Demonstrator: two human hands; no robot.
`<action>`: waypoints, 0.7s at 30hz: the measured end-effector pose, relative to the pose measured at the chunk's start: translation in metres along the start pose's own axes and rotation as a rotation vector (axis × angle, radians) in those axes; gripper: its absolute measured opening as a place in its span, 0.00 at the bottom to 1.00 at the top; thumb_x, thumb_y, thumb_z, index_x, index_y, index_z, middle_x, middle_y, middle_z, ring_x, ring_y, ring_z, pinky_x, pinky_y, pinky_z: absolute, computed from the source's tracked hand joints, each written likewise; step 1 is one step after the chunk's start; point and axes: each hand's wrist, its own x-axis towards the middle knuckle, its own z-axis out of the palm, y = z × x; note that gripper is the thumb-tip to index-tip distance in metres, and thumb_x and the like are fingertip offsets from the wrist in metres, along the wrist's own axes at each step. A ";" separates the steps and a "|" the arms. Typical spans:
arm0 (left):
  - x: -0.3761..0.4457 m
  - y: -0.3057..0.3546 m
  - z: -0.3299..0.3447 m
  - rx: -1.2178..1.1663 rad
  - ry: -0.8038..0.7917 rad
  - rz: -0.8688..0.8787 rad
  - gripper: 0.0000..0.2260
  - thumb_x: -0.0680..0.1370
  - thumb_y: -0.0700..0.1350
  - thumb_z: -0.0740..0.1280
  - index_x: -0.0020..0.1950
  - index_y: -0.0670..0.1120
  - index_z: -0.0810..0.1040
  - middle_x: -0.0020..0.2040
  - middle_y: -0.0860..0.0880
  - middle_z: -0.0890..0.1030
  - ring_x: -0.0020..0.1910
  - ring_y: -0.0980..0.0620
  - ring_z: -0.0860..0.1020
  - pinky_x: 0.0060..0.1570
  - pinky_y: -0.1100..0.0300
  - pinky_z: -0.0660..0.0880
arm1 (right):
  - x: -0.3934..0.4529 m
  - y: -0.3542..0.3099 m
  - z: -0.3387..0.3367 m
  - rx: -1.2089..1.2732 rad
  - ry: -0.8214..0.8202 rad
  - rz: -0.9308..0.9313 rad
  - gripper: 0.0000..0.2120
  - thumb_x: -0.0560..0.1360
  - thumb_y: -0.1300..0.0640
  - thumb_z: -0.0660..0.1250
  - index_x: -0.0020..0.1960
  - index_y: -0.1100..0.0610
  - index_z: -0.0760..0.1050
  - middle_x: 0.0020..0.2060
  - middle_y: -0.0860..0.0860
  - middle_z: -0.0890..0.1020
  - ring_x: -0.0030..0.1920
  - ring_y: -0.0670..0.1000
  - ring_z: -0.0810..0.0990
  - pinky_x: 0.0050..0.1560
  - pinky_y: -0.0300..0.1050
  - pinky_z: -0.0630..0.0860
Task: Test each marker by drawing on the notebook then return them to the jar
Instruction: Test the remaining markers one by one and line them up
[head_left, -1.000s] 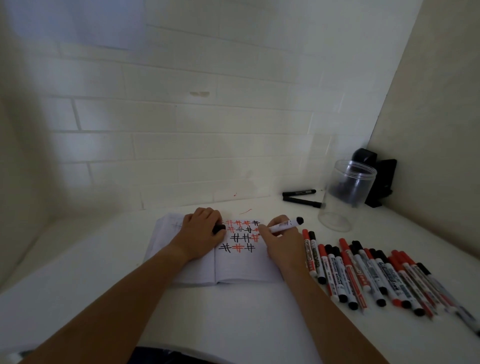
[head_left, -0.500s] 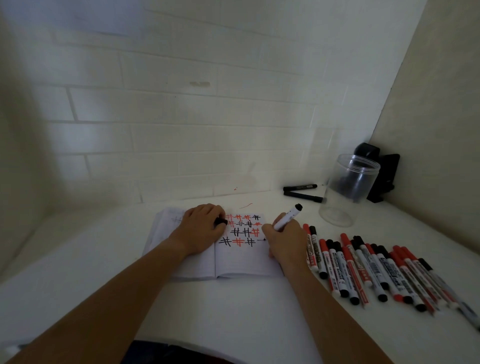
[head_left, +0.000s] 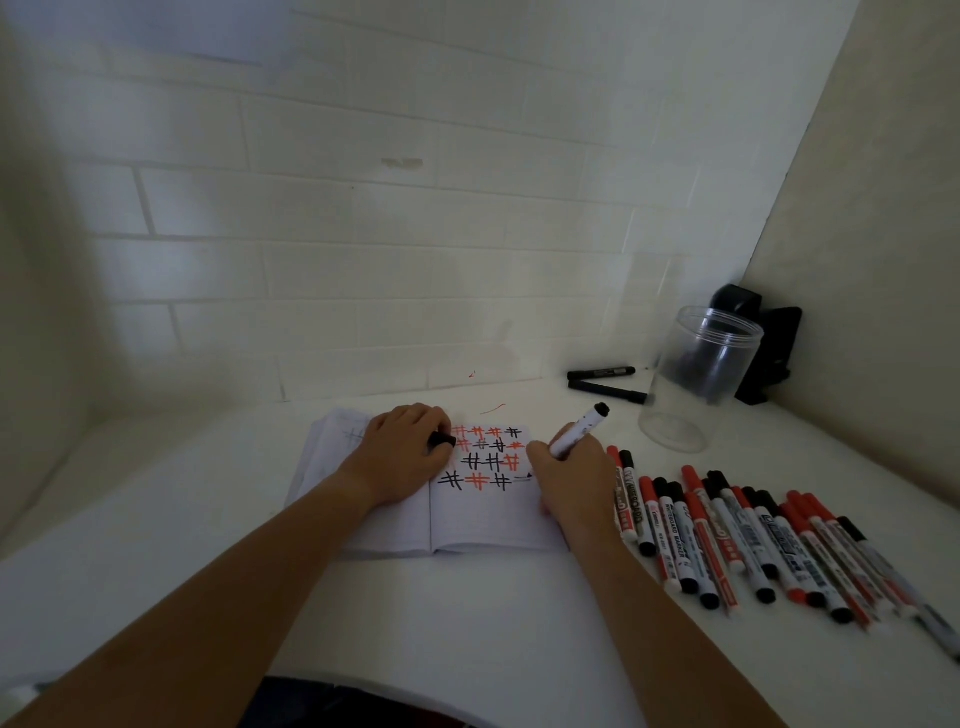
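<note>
An open notebook (head_left: 483, 519) lies on the white table, its right page covered with red and black hash marks. My left hand (head_left: 402, 457) rests on the left page and pinches a black marker cap (head_left: 441, 440). My right hand (head_left: 571, 475) grips a white marker (head_left: 579, 430) with a black end, tip down on the page's right edge beside a short black stroke. A clear plastic jar (head_left: 696, 379) stands upright at the back right.
Several red and black capped markers (head_left: 737, 535) lie in a row on the table right of the notebook. Two black markers (head_left: 602, 382) lie by the wall left of the jar. A black object (head_left: 763, 353) stands in the corner behind the jar.
My right hand moved down the page's right edge with the marker, which tilted more upright, and a short black stroke appeared. My left hand kept still with the cap.
</note>
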 end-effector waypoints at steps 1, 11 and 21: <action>0.000 0.000 0.000 0.000 -0.001 0.000 0.05 0.81 0.54 0.60 0.55 0.56 0.71 0.54 0.58 0.73 0.56 0.57 0.68 0.63 0.53 0.65 | 0.000 0.000 0.000 0.017 -0.014 -0.001 0.13 0.75 0.60 0.68 0.34 0.64 0.71 0.25 0.59 0.77 0.21 0.52 0.74 0.24 0.46 0.73; 0.000 0.002 -0.002 -0.012 -0.003 -0.007 0.05 0.81 0.54 0.60 0.55 0.56 0.71 0.54 0.58 0.73 0.55 0.58 0.67 0.64 0.53 0.64 | 0.000 -0.001 0.000 0.010 -0.049 0.013 0.14 0.74 0.61 0.69 0.33 0.57 0.68 0.25 0.53 0.73 0.25 0.49 0.70 0.24 0.42 0.68; -0.001 0.004 -0.004 -0.048 0.013 0.023 0.04 0.81 0.52 0.61 0.54 0.56 0.73 0.54 0.58 0.74 0.59 0.57 0.69 0.66 0.50 0.64 | 0.002 -0.001 0.003 -0.069 -0.049 0.017 0.16 0.73 0.59 0.71 0.33 0.55 0.65 0.26 0.49 0.72 0.25 0.45 0.67 0.25 0.40 0.66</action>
